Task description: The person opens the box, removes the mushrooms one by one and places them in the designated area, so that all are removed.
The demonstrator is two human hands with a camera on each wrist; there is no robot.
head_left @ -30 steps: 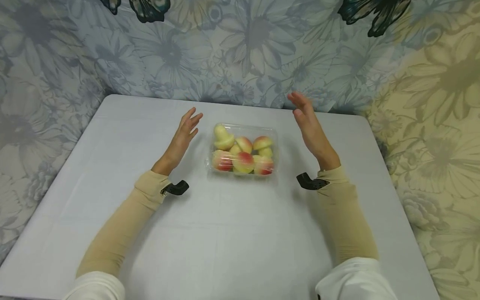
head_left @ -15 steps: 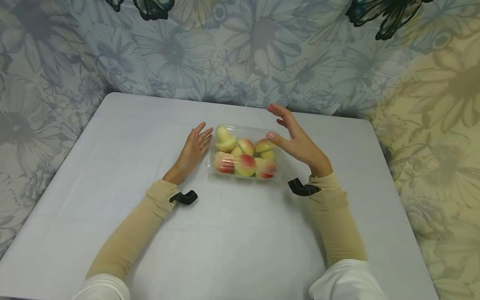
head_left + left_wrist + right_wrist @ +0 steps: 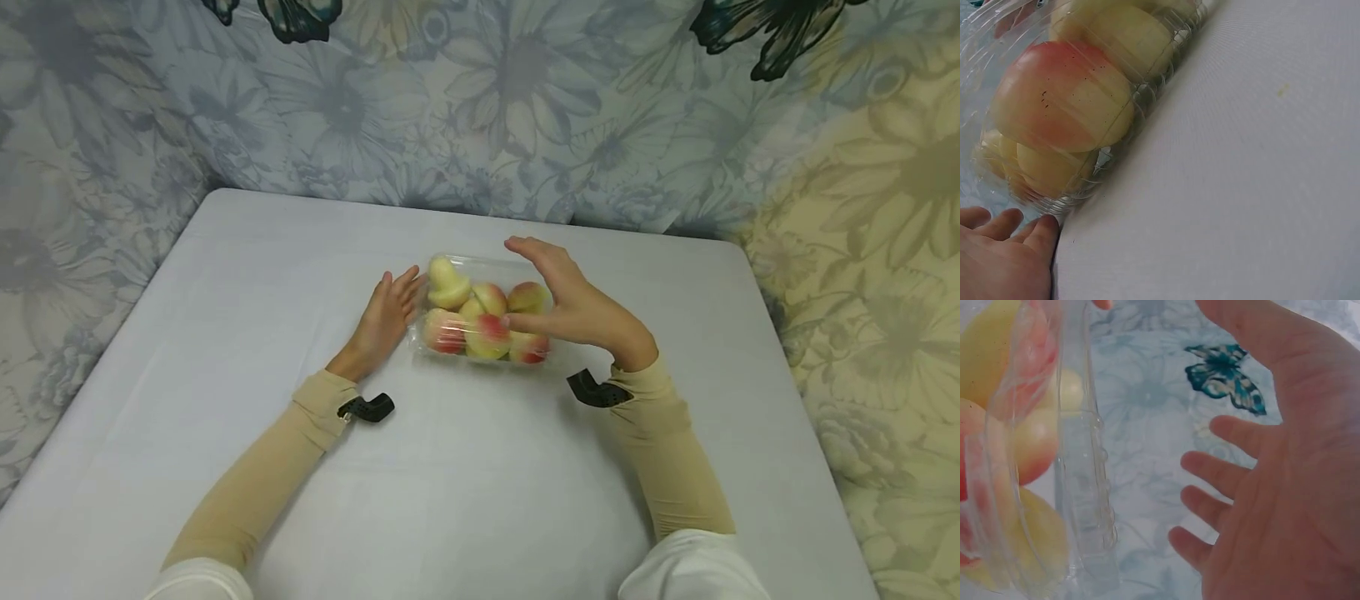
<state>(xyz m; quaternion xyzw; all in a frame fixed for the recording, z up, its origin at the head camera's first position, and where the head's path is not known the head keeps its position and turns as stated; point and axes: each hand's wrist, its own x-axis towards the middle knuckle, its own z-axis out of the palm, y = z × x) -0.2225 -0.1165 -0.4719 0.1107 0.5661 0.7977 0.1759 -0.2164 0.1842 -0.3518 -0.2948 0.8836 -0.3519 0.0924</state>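
A clear plastic box (image 3: 483,267) holding several yellow fruits with red blush (image 3: 487,337) sits at mid-table. They look like peaches or apples; one (image 3: 1063,97) shows small dark specks in the left wrist view. My left hand (image 3: 381,323) is at the box's left side, with relaxed fingers (image 3: 1044,237) right at its lower corner. Over the box's right side my right hand (image 3: 588,310) spreads thumb and fingers apart, overlapping the box in the head view. In the right wrist view, a gap shows between its fingertips (image 3: 1188,495) and the box's ridged edge (image 3: 1105,487).
The box stands on a white-covered table (image 3: 450,483). Behind it rises a flower-patterned wall (image 3: 480,125) with butterfly decorations (image 3: 772,33). Each sleeved wrist carries a black curved mount (image 3: 367,408).
My right hand has come left and down from beside the box to over its right side, fingers spreading. My left hand has moved right and nearer, up to the box's left side.
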